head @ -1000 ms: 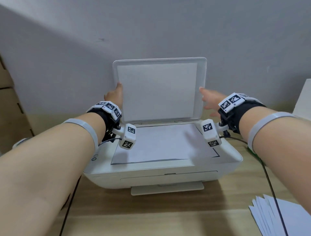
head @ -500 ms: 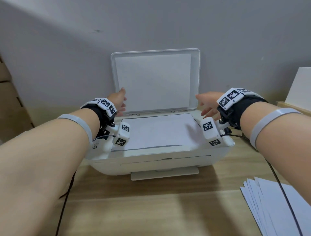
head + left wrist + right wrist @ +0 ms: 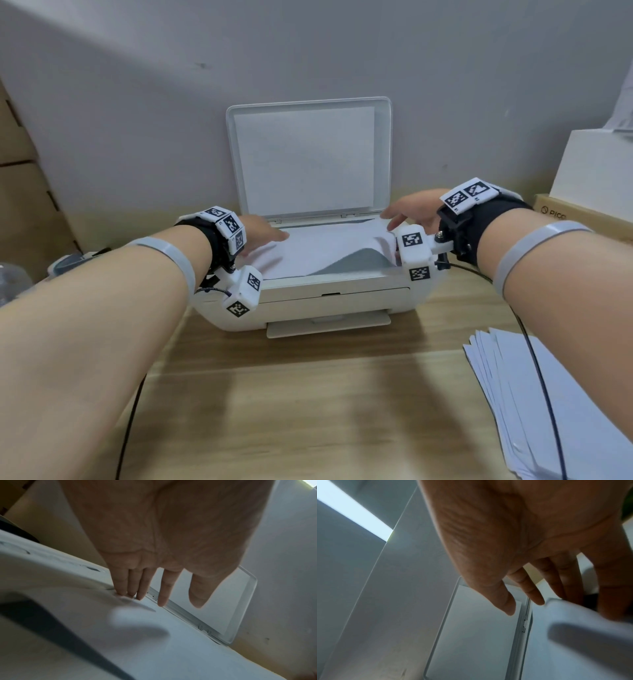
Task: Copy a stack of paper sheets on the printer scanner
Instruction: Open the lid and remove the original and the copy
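A white printer (image 3: 308, 301) stands on the wooden desk with its scanner lid (image 3: 308, 157) raised upright against the wall. One white sheet (image 3: 318, 250) lies on the scanner glass (image 3: 359, 263); its right side is lifted, baring the glass. My left hand (image 3: 263, 233) rests straight fingers (image 3: 130, 586) on the sheet's (image 3: 171, 649) far left corner. My right hand (image 3: 407, 212) is at the raised right edge; its fingers (image 3: 537, 599) are straight and some pass behind the sheet (image 3: 573, 615), with the thumb apart. A fanned stack of sheets (image 3: 548, 394) lies at the desk's front right.
Cardboard boxes (image 3: 20, 192) stand at the left and a white box (image 3: 596, 171) on a brown carton (image 3: 575, 212) at the right. A black cable (image 3: 541, 377) crosses the fanned stack. The printer's output tray (image 3: 329, 325) juts forward.
Both hands came down from the sides of the raised lid to the sheet on the glass. The sheet's right side, flat before, is now lifted.
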The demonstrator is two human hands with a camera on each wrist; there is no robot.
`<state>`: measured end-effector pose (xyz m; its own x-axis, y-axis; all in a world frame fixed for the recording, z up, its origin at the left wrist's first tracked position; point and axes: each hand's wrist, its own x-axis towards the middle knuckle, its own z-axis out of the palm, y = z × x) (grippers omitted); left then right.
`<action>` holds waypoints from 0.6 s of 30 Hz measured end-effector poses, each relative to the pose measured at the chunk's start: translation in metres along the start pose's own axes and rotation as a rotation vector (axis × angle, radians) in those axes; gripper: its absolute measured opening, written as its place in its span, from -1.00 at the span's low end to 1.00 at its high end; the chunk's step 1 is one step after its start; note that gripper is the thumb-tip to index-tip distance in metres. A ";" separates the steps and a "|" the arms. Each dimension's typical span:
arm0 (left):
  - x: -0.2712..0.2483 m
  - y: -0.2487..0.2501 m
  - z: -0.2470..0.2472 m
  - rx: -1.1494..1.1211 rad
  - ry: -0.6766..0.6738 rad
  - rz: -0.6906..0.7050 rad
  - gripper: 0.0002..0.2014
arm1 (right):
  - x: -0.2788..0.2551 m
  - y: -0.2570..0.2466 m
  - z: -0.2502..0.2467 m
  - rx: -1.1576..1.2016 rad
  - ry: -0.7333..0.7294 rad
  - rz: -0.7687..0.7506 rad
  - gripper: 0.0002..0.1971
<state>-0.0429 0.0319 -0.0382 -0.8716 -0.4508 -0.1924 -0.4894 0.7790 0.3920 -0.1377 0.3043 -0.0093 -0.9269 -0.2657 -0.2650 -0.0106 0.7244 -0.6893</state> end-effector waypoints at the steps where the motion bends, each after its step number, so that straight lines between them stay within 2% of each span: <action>1: -0.002 0.003 0.001 0.033 -0.002 0.013 -0.41 | -0.002 0.001 0.000 0.001 0.000 -0.015 -0.68; 4: -0.006 0.007 0.002 0.109 -0.006 0.042 -0.39 | 0.002 0.007 0.003 0.014 0.034 -0.030 -0.66; 8: -0.012 0.012 0.005 0.132 0.007 0.063 -0.39 | 0.000 0.014 0.005 -0.146 0.084 -0.146 -0.66; 10: -0.016 0.017 0.008 0.119 0.024 0.083 -0.41 | -0.005 0.019 0.000 -0.061 0.071 -0.161 -0.63; 14: -0.030 0.034 0.016 0.084 0.046 0.134 -0.42 | -0.031 0.036 -0.021 -0.085 0.129 -0.161 -0.46; 18: -0.040 0.057 0.031 -0.047 0.137 0.234 -0.53 | -0.056 0.071 -0.047 0.130 0.188 -0.149 -0.55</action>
<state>-0.0371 0.1079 -0.0356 -0.9475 -0.3182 0.0305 -0.2706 0.8492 0.4534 -0.1042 0.4009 -0.0117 -0.9724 -0.2311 -0.0327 -0.1148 0.5954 -0.7952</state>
